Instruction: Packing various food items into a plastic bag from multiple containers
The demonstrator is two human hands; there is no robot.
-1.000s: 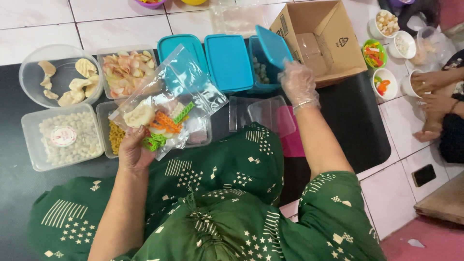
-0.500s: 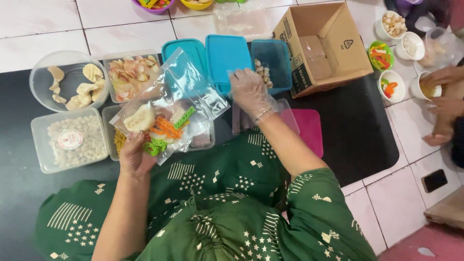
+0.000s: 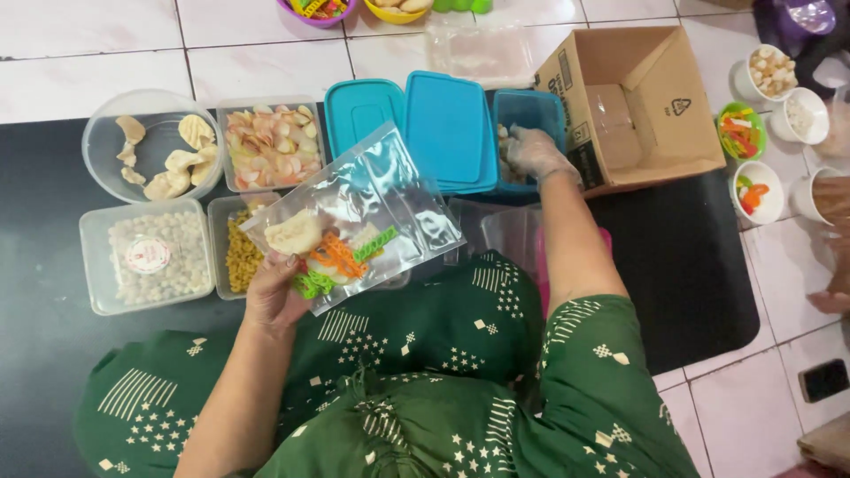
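Observation:
My left hand [image 3: 276,296] holds up a clear plastic bag [image 3: 359,217] with a pale cracker and orange and green crackers in its lower corner. My right hand [image 3: 534,152], in a thin clear glove, reaches into a blue tub [image 3: 531,115] of pale pieces beside the cardboard box. Its fingers are curled down among the pieces; what they grip is hidden. Two blue lids [image 3: 416,128] lie left of that tub.
A round bowl of pale crackers [image 3: 150,150], a pink-cracker tub [image 3: 270,146], a tub of small beige pieces [image 3: 149,257] and a yellow-piece tub [image 3: 237,257] sit on the black mat. An open cardboard box [image 3: 633,102] and small bowls [image 3: 753,133] stand right. Another person's hand [image 3: 832,292] is at the edge.
My right hand drew back toward me and then reached out again into the blue tub. The bag in my left hand stayed raised, shifting slightly with the view.

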